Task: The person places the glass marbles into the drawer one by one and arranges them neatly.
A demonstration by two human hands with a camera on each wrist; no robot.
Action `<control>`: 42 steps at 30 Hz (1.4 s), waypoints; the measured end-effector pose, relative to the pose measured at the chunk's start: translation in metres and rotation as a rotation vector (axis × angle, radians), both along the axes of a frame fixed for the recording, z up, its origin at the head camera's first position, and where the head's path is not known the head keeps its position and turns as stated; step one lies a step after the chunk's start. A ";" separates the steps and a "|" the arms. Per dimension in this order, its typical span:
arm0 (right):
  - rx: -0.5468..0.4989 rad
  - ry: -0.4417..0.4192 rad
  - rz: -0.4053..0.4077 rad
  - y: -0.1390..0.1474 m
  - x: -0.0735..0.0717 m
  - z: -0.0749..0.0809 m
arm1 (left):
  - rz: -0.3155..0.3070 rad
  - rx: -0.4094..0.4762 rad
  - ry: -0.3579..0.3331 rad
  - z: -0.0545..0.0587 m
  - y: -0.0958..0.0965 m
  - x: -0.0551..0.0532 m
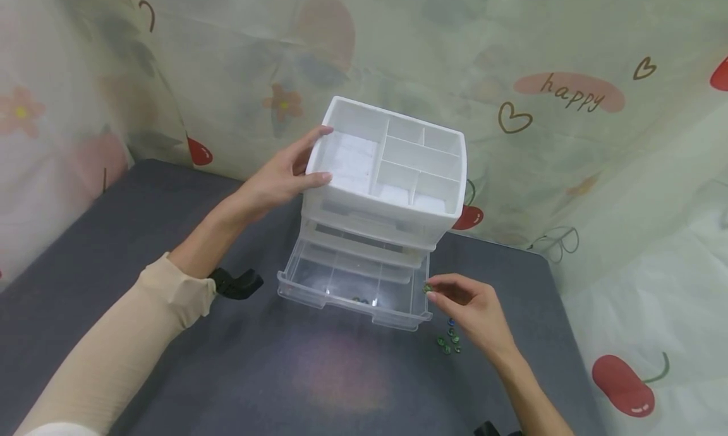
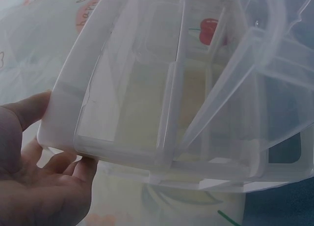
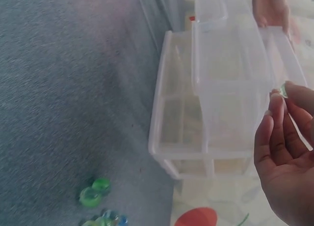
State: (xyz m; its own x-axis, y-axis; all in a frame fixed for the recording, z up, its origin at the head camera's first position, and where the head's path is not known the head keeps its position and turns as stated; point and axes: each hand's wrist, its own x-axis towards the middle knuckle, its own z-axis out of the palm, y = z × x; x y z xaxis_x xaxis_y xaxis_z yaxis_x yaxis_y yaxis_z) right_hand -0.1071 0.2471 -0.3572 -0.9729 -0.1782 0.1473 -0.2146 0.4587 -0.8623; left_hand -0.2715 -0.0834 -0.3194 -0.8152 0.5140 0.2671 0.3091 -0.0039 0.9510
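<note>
My left hand (image 1: 273, 177) grips the left side of a white plastic storage box (image 1: 392, 205), thumb and fingers around its upper edge. The box has a divided top tray and clear drawers, and its lowest drawer (image 1: 347, 302) is pulled out. A few small marbles (image 1: 356, 299) lie inside near that drawer's front. Thumb and fingertips of my right hand (image 1: 474, 306) pinch a green glass marble (image 1: 427, 288) right at the drawer's right edge. In the right wrist view the held marble (image 3: 283, 90) shows between thumb and fingers.
Several loose green and blue marbles (image 1: 440, 341) lie on the dark grey table (image 1: 244, 373), just right of the drawer and below my right hand. A printed curtain (image 1: 569, 170) hangs behind the table and along its sides.
</note>
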 end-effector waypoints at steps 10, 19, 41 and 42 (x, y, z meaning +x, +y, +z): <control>-0.024 0.006 0.047 -0.015 -0.009 0.007 | -0.008 0.007 -0.008 0.000 0.000 0.000; -0.070 0.036 0.082 -0.031 -0.017 0.012 | -0.006 0.012 -0.021 0.000 0.001 0.002; -0.114 0.040 0.159 -0.057 -0.047 -0.008 | 0.003 -0.003 -0.012 -0.002 0.000 0.000; -0.123 0.038 0.161 -0.060 -0.047 -0.006 | 0.003 0.000 -0.014 -0.002 0.000 0.000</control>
